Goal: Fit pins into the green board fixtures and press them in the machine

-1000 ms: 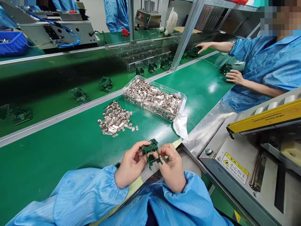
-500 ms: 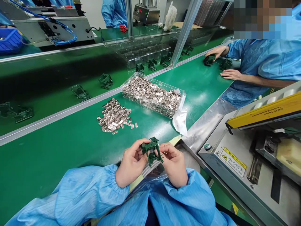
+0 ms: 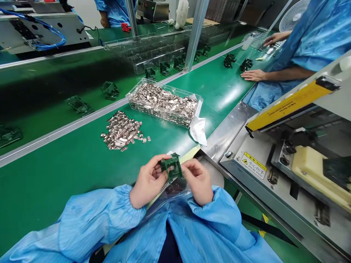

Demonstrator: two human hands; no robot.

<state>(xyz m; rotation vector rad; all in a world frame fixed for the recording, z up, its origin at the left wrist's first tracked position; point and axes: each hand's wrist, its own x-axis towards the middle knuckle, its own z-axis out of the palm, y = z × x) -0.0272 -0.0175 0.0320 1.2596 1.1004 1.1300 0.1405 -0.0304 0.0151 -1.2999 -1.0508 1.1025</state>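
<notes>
As hands (image 3: 148, 182) hold it, green frame (image 3: 172, 161) looks boxy, open-centred.

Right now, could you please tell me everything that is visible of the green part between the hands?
The green part is a dark green open frame, apparently plastic, with bars around a squarish opening. It is held tilted near the front edge of the green bench. The left hand grips its left side; the right hand is at its right edge, its grip unclear.

Green bench (image 3: 68, 175): loose metal pieces (image 3: 120, 131) ahead-left of left hand (image 3: 148, 180). Clear tray (image 3: 161, 114) beyond both hands; white tissue (image 3: 197, 130) beyond right hand (image 3: 199, 181).
</notes>
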